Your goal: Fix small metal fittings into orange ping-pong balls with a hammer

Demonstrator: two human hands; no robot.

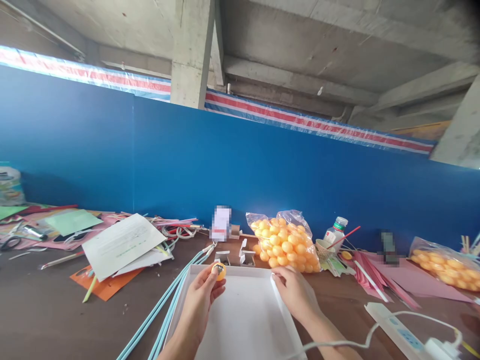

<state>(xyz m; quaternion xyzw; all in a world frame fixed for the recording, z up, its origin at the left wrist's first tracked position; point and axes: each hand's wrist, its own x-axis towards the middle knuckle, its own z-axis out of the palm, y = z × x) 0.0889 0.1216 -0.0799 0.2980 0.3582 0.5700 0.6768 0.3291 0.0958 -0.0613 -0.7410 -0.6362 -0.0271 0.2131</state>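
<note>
My left hand (202, 292) pinches an orange table tennis ball (219, 271) with a dark mark or patch on its face, above the far left part of a white shallow tray (243, 320). My right hand (294, 292) is closed at the tray's far right corner, its fingertips by the rim. Whether they grip the rim or something small is hidden. Just past the tray stand small open boxes (247, 258), their contents too small to tell. Behind them, a clear plastic bag (281, 245) is full of similar orange balls.
Light-blue cords (165, 305) run along the tray's left side. Papers (123, 245) and clutter cover the left. Rightward are a bottle (337, 230), pink sheets (397, 275), another bag of balls (446, 265) and a white power strip (401, 330) with a cable. A blue partition (187, 160) stands behind.
</note>
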